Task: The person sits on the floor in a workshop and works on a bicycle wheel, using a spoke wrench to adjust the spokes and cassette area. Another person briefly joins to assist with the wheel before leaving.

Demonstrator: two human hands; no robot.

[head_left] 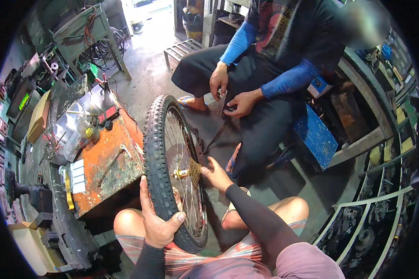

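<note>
A bicycle wheel [154, 139] with a black knobby tyre stands upright between my knees. My left hand [159, 219] grips the tyre low on its near side, thumb on the right and fingers on the left. At the hub, with its gold-coloured axle end [179, 174], sits a brownish sprocket cassette [195, 173]. My right hand [216, 176] is beside the cassette, fingers apart and fingertips at its right edge; whether they press on it is hard to see.
An orange, worn wooden box [114, 162] with a spanner [111, 165] on it stands left of the wheel. Opposite sits a person in blue sleeves [284, 83], a dark strip hanging by their hands. A blue board [315, 139] and metal racks [372, 204] with parts are at right.
</note>
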